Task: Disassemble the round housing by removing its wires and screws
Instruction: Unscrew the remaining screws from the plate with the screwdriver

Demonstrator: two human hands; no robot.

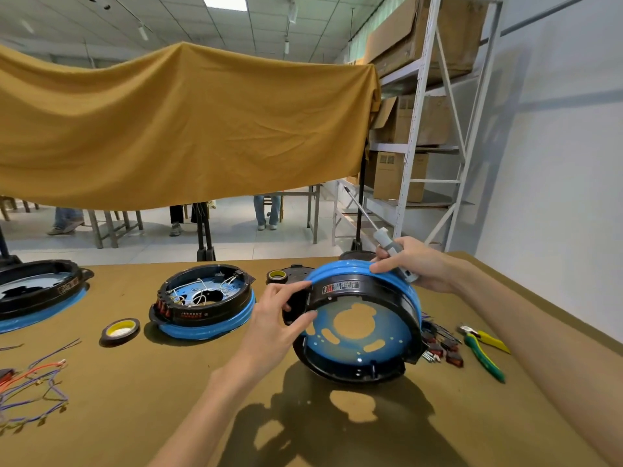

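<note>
Loose wires far left on surface. Second housing beside tape roll. Left hand fingers curl onto round housing, tilted up at centre-right. Right hand grips screwdriver, fingertips on blue rim. Pliers right.

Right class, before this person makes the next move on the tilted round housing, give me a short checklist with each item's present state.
1. Blue-and-black round housing held steady by left hand: ok.
2. Grey-handled screwdriver in right hand: ok.
3. Screwdriver tip on a screw: not ok, it points up and away.
4. Wires out of this housing: ok, none visible inside.
5. Remaining screws: cannot tell.
6. Loose screws and green-yellow pliers close by on the brown table: ok.
</note>
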